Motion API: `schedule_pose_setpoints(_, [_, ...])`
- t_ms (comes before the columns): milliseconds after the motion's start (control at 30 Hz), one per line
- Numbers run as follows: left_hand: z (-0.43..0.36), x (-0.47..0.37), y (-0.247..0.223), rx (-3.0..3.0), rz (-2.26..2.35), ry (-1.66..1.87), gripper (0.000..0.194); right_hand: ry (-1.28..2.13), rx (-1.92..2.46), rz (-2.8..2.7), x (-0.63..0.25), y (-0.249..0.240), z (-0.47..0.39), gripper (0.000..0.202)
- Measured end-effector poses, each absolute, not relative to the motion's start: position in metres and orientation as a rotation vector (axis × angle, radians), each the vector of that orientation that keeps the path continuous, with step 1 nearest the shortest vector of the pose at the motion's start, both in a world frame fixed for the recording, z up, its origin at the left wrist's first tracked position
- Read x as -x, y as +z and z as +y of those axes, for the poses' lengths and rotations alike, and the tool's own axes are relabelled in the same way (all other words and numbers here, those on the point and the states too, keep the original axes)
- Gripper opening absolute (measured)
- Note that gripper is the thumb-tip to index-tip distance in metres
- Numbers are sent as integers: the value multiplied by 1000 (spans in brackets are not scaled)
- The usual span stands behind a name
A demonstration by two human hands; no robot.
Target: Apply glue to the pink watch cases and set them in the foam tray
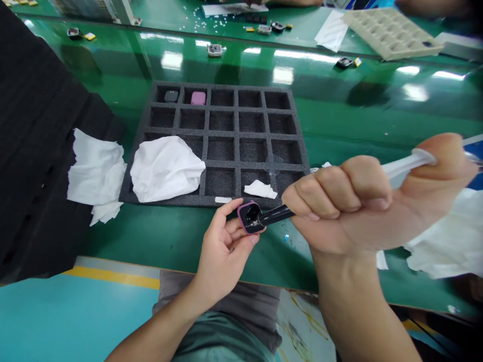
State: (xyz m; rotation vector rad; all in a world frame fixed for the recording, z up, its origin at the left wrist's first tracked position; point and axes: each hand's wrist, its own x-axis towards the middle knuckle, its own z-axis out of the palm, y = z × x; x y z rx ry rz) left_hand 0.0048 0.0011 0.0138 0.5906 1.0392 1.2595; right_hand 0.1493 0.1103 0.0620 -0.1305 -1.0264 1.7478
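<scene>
My left hand (pixel 222 251) holds a small purple-rimmed watch-like case (pixel 241 208) between thumb and fingers, with its dark hollow inside facing up and right. In my closed right hand (pixel 343 201) is a tool with a black tubular shaft (pixel 275 215) and a white part (pixel 403 166) under the thumb. The shaft's end reaches the case opening; whether it touches the inside I cannot tell. Most of the tool is hidden by my fingers. Just beyond the case lies the near edge of a black foam tray (pixel 221 161) with square compartments.
In the tray's far row sit a dark case (pixel 171 96) and a pink case (pixel 198 98). White cloths (pixel 166 168) lie on the tray and to both sides. Stacked black foam (pixel 41 151) rises at left. Small electronic parts (pixel 215 50) and a beige tray (pixel 392 32) lie farther back.
</scene>
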Motion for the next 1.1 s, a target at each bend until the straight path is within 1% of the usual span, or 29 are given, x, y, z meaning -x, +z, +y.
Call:
schedule_pose_setpoints(267, [2, -4, 14, -565, 1021, 1273, 58, 1840, 394, -1056, -151, 86, 101, 79])
schedule_pose_setpoints(500, [3, -3, 14, -539, 997, 1292, 57, 1810, 302, -1056, -151, 78, 100, 67])
schedule_pose_setpoints(600, [3, -3, 13, -535, 987, 1301, 57, 1857, 300, -1026, -155, 74, 102, 67])
schedule_pose_setpoints(733, [3, -2, 13, -534, 977, 1316, 57, 1914, 169, -1075, -161, 70, 108, 68])
schedule_pose_setpoints(1100, [4, -2, 13, -539, 968, 1325, 55, 1903, 125, -1137, -163, 70, 117, 62])
